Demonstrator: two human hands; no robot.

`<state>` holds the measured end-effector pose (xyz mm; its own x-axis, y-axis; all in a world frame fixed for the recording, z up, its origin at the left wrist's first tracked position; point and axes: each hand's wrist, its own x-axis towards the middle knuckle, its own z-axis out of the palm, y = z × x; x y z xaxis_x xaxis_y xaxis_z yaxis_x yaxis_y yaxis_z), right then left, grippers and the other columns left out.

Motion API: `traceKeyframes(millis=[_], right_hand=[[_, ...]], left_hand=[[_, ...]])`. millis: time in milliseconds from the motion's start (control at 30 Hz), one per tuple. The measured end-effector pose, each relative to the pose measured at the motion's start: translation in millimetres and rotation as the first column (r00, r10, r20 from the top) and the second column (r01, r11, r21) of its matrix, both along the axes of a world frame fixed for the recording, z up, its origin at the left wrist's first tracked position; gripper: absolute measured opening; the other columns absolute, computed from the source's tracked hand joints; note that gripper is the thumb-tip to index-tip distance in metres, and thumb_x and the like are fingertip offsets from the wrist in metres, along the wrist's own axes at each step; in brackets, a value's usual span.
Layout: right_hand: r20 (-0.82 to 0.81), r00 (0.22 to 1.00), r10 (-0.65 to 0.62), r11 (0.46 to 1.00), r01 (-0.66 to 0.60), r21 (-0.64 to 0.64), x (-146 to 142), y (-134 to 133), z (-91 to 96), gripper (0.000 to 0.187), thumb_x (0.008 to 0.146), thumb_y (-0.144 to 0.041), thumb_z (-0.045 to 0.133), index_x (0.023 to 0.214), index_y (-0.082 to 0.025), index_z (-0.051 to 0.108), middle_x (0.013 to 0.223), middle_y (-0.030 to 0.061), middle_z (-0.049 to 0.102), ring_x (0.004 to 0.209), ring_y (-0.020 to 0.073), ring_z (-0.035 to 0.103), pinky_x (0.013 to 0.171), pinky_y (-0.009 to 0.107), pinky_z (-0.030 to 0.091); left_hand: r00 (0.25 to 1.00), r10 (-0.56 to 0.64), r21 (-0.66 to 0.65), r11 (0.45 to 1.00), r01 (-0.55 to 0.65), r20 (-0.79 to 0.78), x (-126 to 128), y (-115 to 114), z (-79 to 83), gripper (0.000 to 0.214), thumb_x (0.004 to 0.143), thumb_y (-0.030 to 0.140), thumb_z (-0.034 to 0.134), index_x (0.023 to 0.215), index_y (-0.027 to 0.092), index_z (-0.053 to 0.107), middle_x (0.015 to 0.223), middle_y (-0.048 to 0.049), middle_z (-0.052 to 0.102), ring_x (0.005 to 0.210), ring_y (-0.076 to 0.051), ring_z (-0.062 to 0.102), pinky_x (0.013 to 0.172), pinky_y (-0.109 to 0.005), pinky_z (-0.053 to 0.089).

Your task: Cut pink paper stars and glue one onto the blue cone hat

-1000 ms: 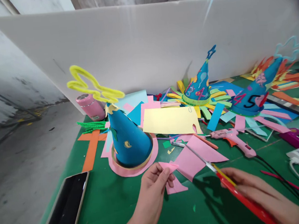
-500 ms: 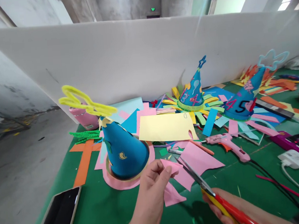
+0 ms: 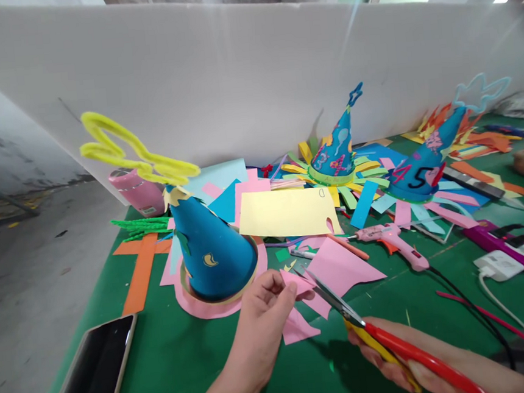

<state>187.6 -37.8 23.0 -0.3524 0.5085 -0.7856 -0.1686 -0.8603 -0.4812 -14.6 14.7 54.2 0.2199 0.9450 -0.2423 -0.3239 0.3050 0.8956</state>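
Head: scissors (image 3: 387,338), hat (image 3: 429,158) with "4 5"

Light streaks cross white board (image 3: 234,89); right corners dark.

I pinch a small pink paper scrap (image 3: 298,282) in my left hand (image 3: 263,303), and my right hand (image 3: 406,330) holds scissors (image 3: 347,312), blades parted at the scrap's edge. A blue cone hat (image 3: 216,249) stands near my left hand; a pink glue gun (image 3: 394,240) lies farther right.
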Motion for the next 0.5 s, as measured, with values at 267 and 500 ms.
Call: traceKeyframes(millis=[267,500], right_hand=[[0.045,0.996,0.071,0.956,-0.081,0.283,16,-10,5.4,0.022,0.075,-0.037,0.058,0.091,-0.023,0.064,0.076,0.0019,0.061,0.058,0.0091,0.059,0.050,0.017,0.047],[-0.150,0.988,0.020,1.000,-0.023,-0.017,10,2,2.3,0.019,0.078,-0.034,0.055,0.075,-0.021,0.068,0.062,-0.0020,0.054,0.045,0.0020,0.045,0.040,0.008,0.035]], left_hand=[[0.997,-0.020,-0.013,1.000,0.019,-0.076,-1,2,-3.4,0.015,0.073,0.026,0.061,0.064,0.015,0.055,0.067,-0.0012,0.061,0.074,-0.018,0.062,0.072,-0.028,0.044],[0.996,-0.044,0.019,0.999,0.046,-0.080,-1,1,-3.8,0.016,0.076,0.024,0.059,0.063,0.016,0.053,0.065,0.0014,0.057,0.073,-0.014,0.059,0.073,-0.025,0.042]])
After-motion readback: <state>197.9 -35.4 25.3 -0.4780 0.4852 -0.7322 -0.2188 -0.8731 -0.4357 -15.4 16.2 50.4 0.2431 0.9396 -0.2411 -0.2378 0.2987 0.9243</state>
